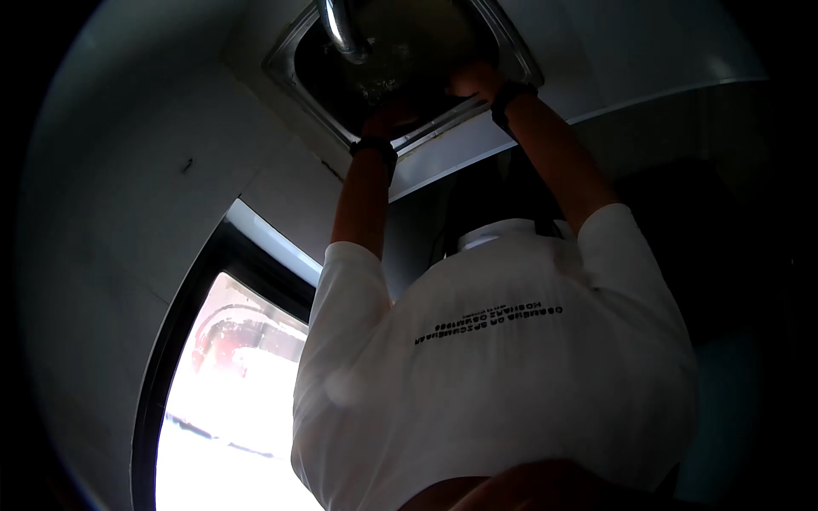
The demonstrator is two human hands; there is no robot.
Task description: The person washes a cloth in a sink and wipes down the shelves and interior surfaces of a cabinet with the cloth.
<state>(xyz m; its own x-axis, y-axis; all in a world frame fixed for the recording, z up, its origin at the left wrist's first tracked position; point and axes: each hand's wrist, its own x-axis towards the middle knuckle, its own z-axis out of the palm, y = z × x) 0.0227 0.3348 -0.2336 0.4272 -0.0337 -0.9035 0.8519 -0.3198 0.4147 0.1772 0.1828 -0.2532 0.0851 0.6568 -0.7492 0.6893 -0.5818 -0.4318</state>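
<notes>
In a dim room, with a bright window (230, 400) at lower left. Set into a pale counter (452, 155): a sink (443, 126), with near rim slanting up rightward, far side cut off, long axis impossible to tell. Overhead, a spout (341, 30) angled down into it. Inside, near the front rim, left hand (392, 117) and right hand (475, 80), too dark to tell open, closed or holding.

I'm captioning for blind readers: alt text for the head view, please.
A person's left hand and right hand reach into a rectangular metal sink with a curved silver faucet; dimness hides whether they hold anything. Their white short-sleeved shirt fills the foreground.
</notes>
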